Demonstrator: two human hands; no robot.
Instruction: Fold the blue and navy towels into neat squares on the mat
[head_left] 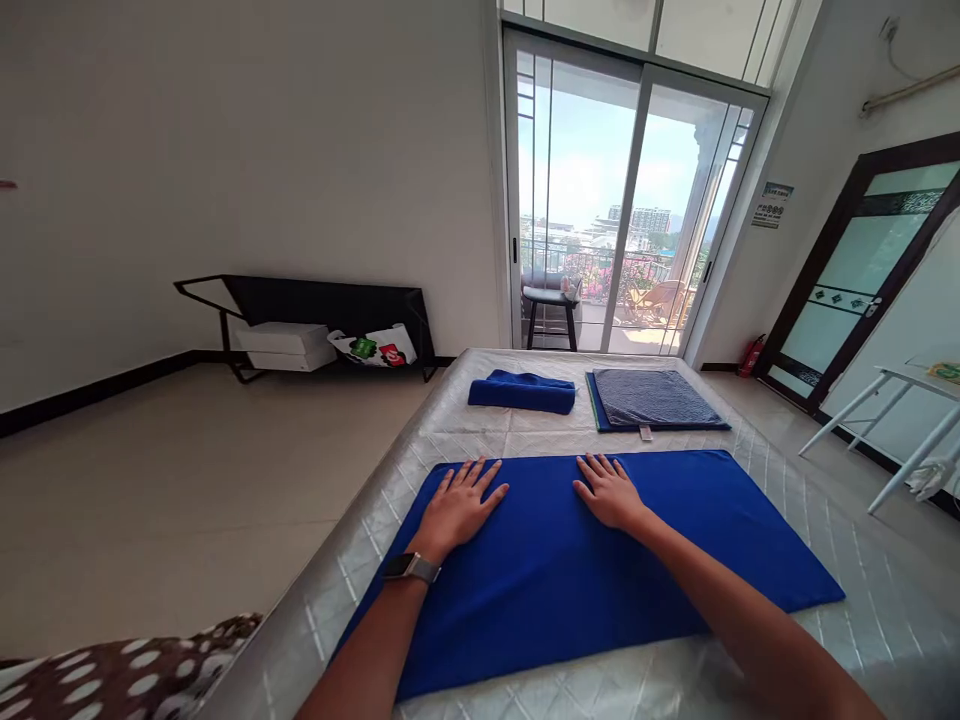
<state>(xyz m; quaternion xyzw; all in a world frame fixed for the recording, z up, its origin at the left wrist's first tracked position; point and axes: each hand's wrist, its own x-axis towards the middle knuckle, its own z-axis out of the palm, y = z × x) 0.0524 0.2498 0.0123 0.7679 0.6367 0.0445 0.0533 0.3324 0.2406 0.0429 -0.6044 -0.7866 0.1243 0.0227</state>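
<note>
A blue cloth (547,560) lies spread out on the pale quilted mattress (382,520). My left hand (456,508), with a watch on the wrist, rests flat on the cloth near its far left corner, fingers spread. Flat on the same cloth, close to the middle of its far edge, is my right hand (609,492), its fingers also apart. Neither hand grips anything. Beyond the cloth, a folded blue cloth (521,392) lies on the left. To its right sits a flat stack with a grey cloth (652,397) on top of blue ones.
A black rack (322,300) with white boxes (285,345) stands by the left wall. Glass sliding doors (577,200) are behind the mattress. A white table (907,380) stands at the right, and a brown dotted fabric (135,670) lies at the lower left.
</note>
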